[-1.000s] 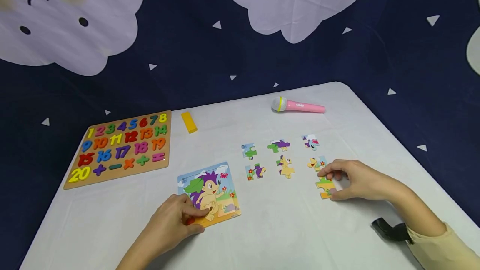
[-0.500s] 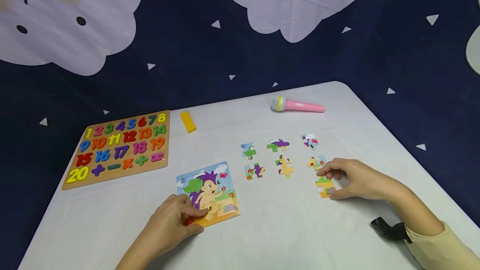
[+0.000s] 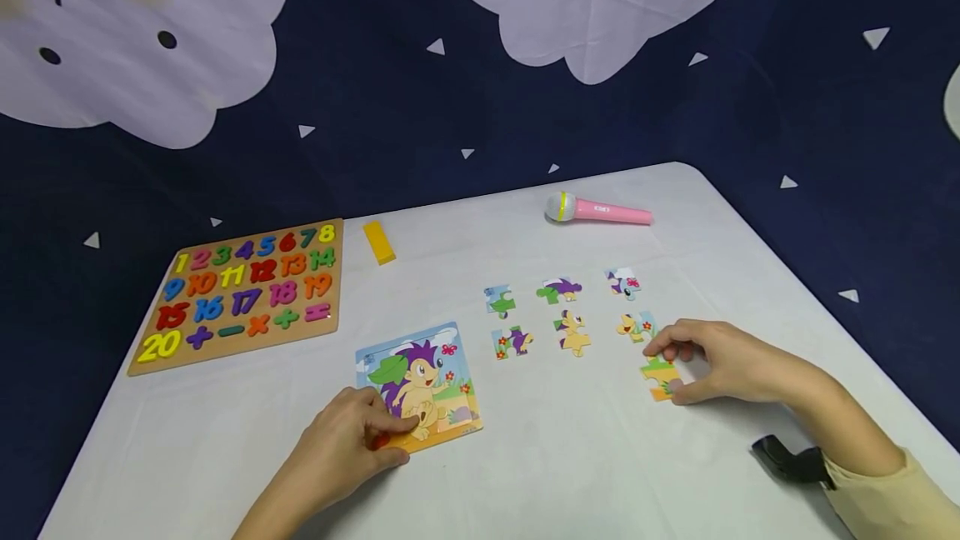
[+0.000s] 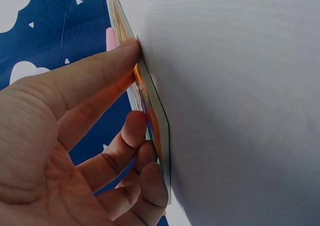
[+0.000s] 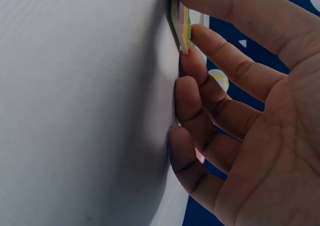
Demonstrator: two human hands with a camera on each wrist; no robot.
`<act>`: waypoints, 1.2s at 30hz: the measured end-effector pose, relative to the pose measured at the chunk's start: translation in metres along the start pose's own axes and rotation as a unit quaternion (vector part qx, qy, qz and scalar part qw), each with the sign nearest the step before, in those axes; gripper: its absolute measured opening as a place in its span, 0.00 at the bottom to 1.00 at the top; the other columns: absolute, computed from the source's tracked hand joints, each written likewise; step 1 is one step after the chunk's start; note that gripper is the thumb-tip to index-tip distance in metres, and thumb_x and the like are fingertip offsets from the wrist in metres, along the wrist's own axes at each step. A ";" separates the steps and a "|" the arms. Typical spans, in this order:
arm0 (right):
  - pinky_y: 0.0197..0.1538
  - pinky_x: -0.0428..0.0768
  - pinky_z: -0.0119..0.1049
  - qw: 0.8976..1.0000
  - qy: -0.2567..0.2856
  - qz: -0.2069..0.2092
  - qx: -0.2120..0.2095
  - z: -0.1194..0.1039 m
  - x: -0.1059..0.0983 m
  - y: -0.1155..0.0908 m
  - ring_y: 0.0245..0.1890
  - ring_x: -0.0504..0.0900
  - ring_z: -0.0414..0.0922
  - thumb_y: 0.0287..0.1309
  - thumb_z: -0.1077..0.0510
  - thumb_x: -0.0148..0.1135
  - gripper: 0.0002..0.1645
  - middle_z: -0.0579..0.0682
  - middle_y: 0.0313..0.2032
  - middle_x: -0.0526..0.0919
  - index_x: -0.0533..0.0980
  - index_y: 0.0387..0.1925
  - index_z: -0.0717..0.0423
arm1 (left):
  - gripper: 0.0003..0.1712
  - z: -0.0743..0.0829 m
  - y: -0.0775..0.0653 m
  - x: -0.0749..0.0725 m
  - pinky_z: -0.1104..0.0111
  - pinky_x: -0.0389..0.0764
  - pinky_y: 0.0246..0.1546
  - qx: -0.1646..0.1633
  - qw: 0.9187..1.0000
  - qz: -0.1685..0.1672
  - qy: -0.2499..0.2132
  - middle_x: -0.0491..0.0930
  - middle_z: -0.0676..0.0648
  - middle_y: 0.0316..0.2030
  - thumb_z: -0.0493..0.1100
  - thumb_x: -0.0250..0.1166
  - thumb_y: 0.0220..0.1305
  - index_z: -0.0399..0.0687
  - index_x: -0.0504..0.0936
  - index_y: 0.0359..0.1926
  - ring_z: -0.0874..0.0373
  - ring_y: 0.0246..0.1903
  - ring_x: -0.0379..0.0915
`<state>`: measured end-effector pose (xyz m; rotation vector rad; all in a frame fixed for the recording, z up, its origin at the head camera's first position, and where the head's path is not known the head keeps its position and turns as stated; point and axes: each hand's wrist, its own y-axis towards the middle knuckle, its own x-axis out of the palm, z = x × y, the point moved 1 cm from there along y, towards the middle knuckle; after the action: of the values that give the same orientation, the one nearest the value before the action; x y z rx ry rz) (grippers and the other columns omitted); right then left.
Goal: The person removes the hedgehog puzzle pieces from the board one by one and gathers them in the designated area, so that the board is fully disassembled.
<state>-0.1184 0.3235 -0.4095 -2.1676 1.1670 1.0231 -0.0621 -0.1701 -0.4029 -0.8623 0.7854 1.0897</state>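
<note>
A hedgehog picture puzzle board (image 3: 457,390) lies on the table at centre left in the head view. My left hand (image 3: 341,440) holds its lower left part, thumb at the near edge and index finger stretched over the picture. In the left wrist view the thumb (image 4: 95,75) meets the board's edge (image 4: 162,131), other fingers bent against its face. My right hand (image 3: 723,363) pinches a green and orange jigsaw piece (image 3: 658,375) between thumb and fingers, low over the table. Above it lies a jigsaw piece (image 3: 628,327) with a yellow arm and red flower.
Several loose jigsaw pieces, among them a purple one (image 3: 517,342) and a yellow-bodied one (image 3: 573,333), lie in two rows mid-table. A number board (image 3: 240,298) stands at back left beside a yellow block (image 3: 379,242). A pink toy microphone (image 3: 600,210) lies at the back.
My right hand has shifted slightly right with the green and orange jigsaw piece, which is turned a little. The left hand and the puzzle board have stayed in place.
</note>
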 end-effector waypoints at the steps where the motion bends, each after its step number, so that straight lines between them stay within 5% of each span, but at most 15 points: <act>1: 0.46 0.77 0.27 1.000 0.001 0.000 -0.002 0.000 0.000 0.000 0.41 0.77 0.32 0.46 0.50 0.88 0.29 0.34 0.40 0.81 0.85 0.52 0.43 | 0.22 0.000 0.000 0.000 0.71 0.63 0.29 0.001 1.000 0.001 0.001 0.73 0.61 0.30 0.46 0.88 0.48 0.76 0.95 0.43 0.62 0.36 0.62; 20: 0.45 0.77 0.28 1.000 -0.012 -0.006 0.011 -0.004 -0.006 0.002 0.41 0.76 0.32 0.44 0.47 0.89 0.34 0.36 0.39 0.80 0.84 0.54 0.45 | 0.20 0.000 -0.003 -0.002 0.73 0.64 0.30 0.037 0.999 0.001 0.018 0.74 0.62 0.33 0.50 0.87 0.51 0.74 0.95 0.47 0.63 0.37 0.62; 27: 0.39 0.76 0.31 0.999 -0.034 0.036 -0.024 -0.028 -0.008 0.017 0.38 0.77 0.33 0.50 0.45 0.87 0.27 0.35 0.35 0.80 0.85 0.51 0.42 | 0.23 -0.003 -0.005 -0.015 0.74 0.71 0.32 0.067 0.997 0.029 0.009 0.78 0.62 0.38 0.51 0.83 0.59 0.63 0.92 0.56 0.66 0.36 0.68; 31: 0.42 0.80 0.33 0.998 -0.032 0.020 -0.042 -0.050 -0.003 0.032 0.41 0.79 0.35 0.58 0.46 0.82 0.23 0.35 0.38 0.82 0.85 0.53 0.43 | 0.39 -0.006 -0.006 -0.021 0.58 0.88 0.55 0.049 0.997 0.060 0.017 0.84 0.53 0.58 0.53 0.82 0.60 0.60 0.81 0.72 0.54 0.53 0.83; 34: 0.46 0.83 0.36 0.998 -0.029 0.000 -0.047 -0.069 0.004 0.046 0.44 0.82 0.38 0.61 0.46 0.80 0.21 0.36 0.43 0.86 0.85 0.54 0.43 | 0.45 -0.010 -0.006 -0.022 0.37 0.77 0.69 0.029 0.998 0.052 0.017 0.76 0.44 0.73 0.54 0.80 0.63 0.59 0.73 0.78 0.37 0.72 0.74; 36: 0.48 0.85 0.38 0.998 -0.030 -0.011 -0.058 -0.079 0.010 0.056 0.46 0.84 0.40 0.63 0.46 0.78 0.21 0.37 0.45 0.87 0.85 0.55 0.43 | 0.45 -0.011 -0.006 -0.021 0.33 0.73 0.71 0.014 0.999 0.035 0.010 0.70 0.41 0.78 0.55 0.79 0.65 0.59 0.72 0.79 0.34 0.77 0.67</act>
<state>-0.1318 0.2341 -0.3721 -2.2163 1.0786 1.1661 -0.0634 -0.1900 -0.3883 -0.8297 0.8507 1.1302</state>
